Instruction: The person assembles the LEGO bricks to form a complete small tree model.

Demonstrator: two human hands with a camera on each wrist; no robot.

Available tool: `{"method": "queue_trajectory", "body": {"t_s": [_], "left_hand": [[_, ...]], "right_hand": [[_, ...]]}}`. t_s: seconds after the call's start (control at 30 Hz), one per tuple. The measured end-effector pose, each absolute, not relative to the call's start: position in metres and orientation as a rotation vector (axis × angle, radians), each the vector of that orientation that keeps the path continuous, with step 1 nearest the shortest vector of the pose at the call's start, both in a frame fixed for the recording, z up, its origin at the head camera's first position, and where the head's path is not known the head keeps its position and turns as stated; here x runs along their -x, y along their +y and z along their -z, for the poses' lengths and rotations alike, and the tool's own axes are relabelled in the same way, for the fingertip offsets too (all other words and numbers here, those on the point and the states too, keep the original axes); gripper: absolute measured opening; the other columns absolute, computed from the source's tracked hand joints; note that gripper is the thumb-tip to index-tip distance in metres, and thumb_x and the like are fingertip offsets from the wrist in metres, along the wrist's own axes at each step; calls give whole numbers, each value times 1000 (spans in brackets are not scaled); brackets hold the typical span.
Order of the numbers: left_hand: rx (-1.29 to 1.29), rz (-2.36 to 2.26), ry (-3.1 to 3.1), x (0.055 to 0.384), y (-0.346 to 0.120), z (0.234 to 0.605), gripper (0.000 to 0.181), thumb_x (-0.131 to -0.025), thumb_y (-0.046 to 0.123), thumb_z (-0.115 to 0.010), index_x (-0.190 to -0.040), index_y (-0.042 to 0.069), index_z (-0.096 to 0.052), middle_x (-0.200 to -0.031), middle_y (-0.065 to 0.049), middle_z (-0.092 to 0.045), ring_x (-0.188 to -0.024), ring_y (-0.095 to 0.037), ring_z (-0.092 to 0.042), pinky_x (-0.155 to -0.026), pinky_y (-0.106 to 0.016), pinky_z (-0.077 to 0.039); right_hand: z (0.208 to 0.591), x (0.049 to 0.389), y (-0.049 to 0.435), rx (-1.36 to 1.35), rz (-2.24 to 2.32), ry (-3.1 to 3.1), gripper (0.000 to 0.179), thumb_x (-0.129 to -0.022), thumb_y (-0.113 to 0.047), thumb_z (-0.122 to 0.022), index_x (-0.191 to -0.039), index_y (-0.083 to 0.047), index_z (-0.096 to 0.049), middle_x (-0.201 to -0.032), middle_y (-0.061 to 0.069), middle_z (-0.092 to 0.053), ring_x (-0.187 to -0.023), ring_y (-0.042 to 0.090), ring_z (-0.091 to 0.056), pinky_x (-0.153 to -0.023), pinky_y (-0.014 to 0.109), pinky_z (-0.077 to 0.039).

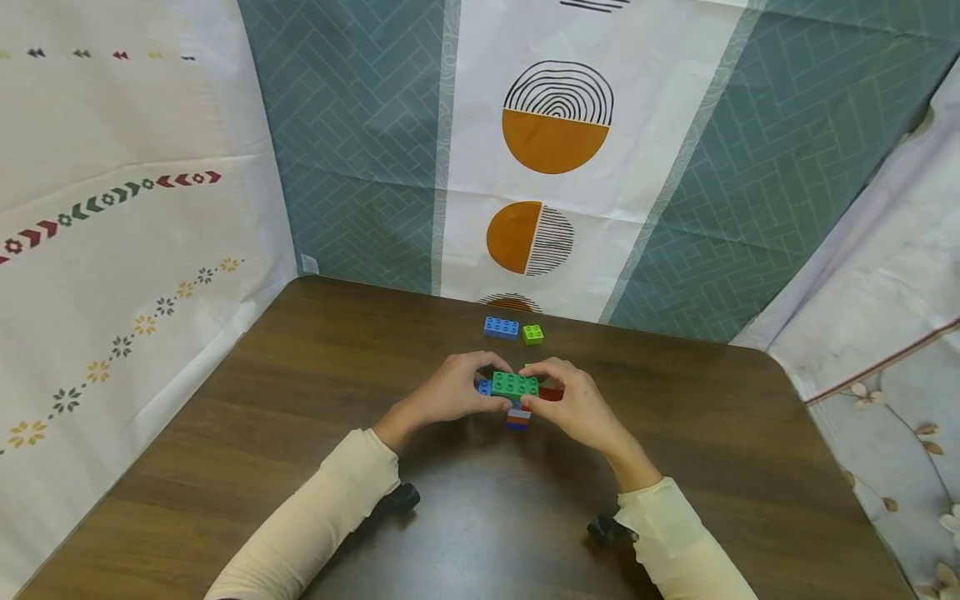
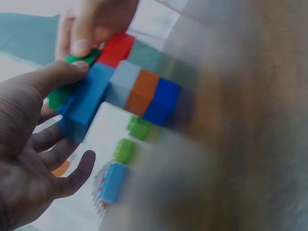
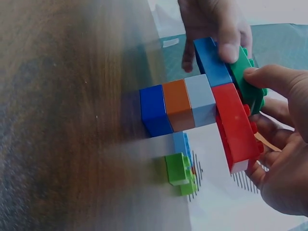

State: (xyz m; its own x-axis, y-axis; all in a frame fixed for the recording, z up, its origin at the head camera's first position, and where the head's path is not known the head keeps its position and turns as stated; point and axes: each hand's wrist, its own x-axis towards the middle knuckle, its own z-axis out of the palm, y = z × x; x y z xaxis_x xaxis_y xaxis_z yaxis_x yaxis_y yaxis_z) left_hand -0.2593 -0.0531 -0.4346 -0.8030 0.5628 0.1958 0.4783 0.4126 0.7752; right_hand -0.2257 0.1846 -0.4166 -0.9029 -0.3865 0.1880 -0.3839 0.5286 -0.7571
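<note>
Over the middle of the table, a green brick [image 1: 514, 384] tops a small tower of toy building bricks. My left hand [image 1: 457, 387] pinches its left end between thumb and fingers, and my right hand [image 1: 577, 404] pinches its right end. Beneath it, a blue brick [image 2: 89, 98] and a red brick [image 3: 236, 127] stick out to opposite sides. The right wrist view shows a pale grey-blue brick [image 3: 199, 100], an orange brick [image 3: 177, 106] and a dark blue brick [image 3: 157, 111] stacked below these as a column. Whether the green brick is fully seated cannot be told.
Beyond the hands lie a loose blue brick [image 1: 501, 327] and a lime green brick [image 1: 532, 334]. Another lime brick [image 2: 139, 127] stands closer to the tower. Patterned cloths [image 1: 360, 167] hang along the back and sides of the brown table [image 1: 300, 375].
</note>
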Motion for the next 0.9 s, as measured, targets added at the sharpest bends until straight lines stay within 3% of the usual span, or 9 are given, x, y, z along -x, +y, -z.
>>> {"method": "queue_trajectory", "body": {"t_s": [0.27,0.57,0.9], "left_hand": [[-1028,-1342,2512,266,-65,428,32,-88,24,-80,-117,13,-71,-108,-2,-74,-98,-15,-68,-92,-39,-61],[-995,-1326,2506,266,-66,424,29,-89,24,-81,-115,12,-74,-108,-2,-76,-97,-15,-69,-96,-44,-60],[-949,-1335,2512,263,-66,420,30,-88,21,-82,-114,10,-74,-109,-4,-77,-97,-15,-69,-97,-47,-59]], "right_hand": [[417,226,186,687,1383,2722,33,-91,-15,-80,-123,-16,-71,-120,6,-69,-113,33,-67,-97,49,-59],[417,228,191,648,1399,2681,37,-90,-17,-81,-125,-14,-71,-121,7,-70,-111,35,-71,-94,43,-61],[416,230,195,725,1340,2714,34,-91,-19,-80,-124,-17,-72,-118,2,-72,-107,23,-71,-96,40,-61]]}}
